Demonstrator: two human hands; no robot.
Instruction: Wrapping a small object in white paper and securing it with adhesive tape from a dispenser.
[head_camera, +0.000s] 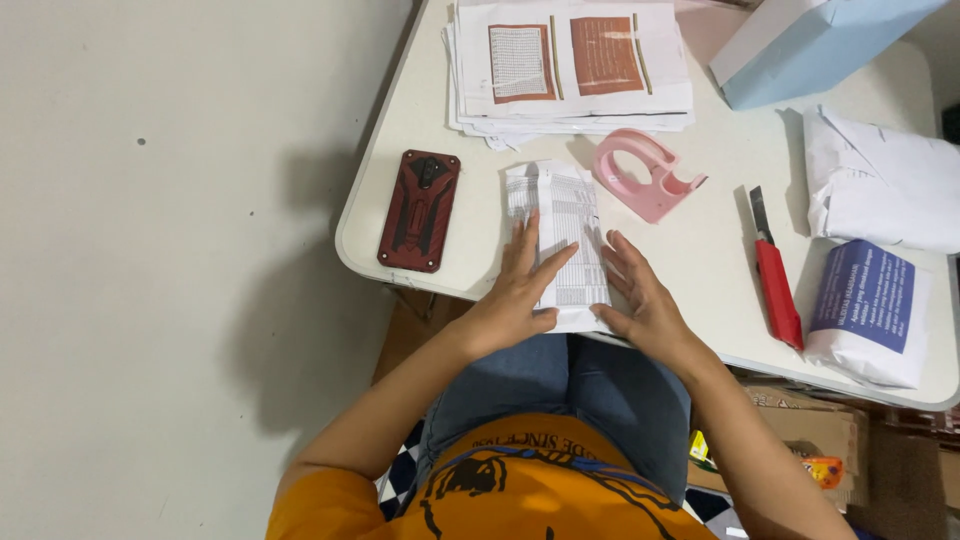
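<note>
A narrow packet wrapped in printed white paper (556, 213) lies on the white table (700, 250) near its front edge. My left hand (517, 287) rests flat on the packet's left side, fingers spread over the paper. My right hand (645, 298) presses against the packet's right edge, fingers extended. Neither hand lifts the packet; both hold it down against the table.
A phone in a red and black case (419, 210) lies left of the packet. A pink tape dispenser (646, 173), a red utility knife (775, 275), a stack of printed sheets (570, 65), a blue box (810, 45) and two wrapped white parcels (870, 310) fill the table's back and right.
</note>
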